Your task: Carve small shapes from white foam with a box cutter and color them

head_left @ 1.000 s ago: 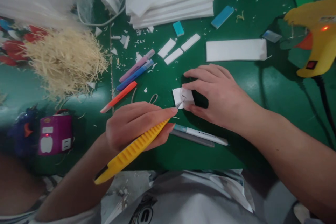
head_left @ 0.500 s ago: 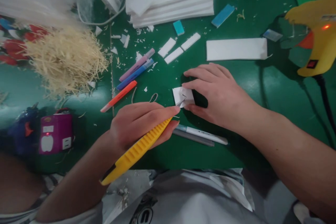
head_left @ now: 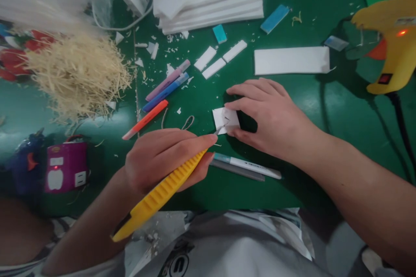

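My left hand (head_left: 169, 158) is closed round a yellow utility knife (head_left: 162, 190), its ridged handle slanting down to the left. The short blade tip reaches the lower edge of a small white square of foam board (head_left: 221, 117). A dark slit or mark shows near the middle of that square. With thumb and index finger, my right hand (head_left: 266, 117) grips the square's right side against the green table, the other fingers curved above it. Just below the blade lie a white marker (head_left: 256, 167) and a grey pen (head_left: 240, 171).
A yellow glue gun (head_left: 390, 47), its light lit, stands at right beside a white strip (head_left: 292, 60). White boards (head_left: 211, 4) are stacked at the back. At left are markers (head_left: 165, 91), straw (head_left: 81, 78) and a purple power box (head_left: 66, 166). Foam scraps lie scattered.
My left hand and the knife have moved a little down and to the left, drawing the blade toward the square's lower edge. My right hand stays on the square.
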{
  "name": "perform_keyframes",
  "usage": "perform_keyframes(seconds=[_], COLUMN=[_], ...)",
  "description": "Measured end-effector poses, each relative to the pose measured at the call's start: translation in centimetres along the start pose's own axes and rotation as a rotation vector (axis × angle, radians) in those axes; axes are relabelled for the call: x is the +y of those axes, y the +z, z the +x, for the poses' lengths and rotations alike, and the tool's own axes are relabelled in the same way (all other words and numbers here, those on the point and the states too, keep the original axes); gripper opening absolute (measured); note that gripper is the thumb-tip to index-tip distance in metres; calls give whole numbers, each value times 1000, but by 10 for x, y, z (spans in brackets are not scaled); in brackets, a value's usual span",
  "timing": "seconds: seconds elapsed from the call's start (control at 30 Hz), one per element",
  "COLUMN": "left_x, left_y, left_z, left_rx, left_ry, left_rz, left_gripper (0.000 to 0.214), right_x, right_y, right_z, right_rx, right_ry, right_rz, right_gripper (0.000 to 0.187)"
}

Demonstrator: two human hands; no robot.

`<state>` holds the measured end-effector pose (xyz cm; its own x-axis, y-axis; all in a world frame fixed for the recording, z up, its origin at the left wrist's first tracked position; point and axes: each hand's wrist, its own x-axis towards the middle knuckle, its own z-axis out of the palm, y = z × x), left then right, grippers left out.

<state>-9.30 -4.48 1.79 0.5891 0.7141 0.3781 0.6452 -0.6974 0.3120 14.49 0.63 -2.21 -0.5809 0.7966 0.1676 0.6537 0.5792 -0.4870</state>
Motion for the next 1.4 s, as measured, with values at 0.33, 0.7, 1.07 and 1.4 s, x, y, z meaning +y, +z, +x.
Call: perform_keyframes(seconds=[0.33, 0.7, 1.07, 1.4], left_x=[2, -2, -9, -27], left_y=[-4, -6, -5, 6], left_z=[0, 0, -10, -27], left_rx=[-45, -35, -3, -37], left_ry=[-1, 42, 98, 213], left_rz=[7, -5, -1, -216], left_gripper=[17, 17, 15, 41], right_x=[1, -1, -1, -2], right_y=[1, 0, 1, 0], right_z=[-1, -1, -1, 1], right_rx=[9, -1, 4, -4], right_ry=[-1, 7, 6, 4], right_rz=[-2, -12, -8, -13], right_gripper=[25, 27, 28, 26])
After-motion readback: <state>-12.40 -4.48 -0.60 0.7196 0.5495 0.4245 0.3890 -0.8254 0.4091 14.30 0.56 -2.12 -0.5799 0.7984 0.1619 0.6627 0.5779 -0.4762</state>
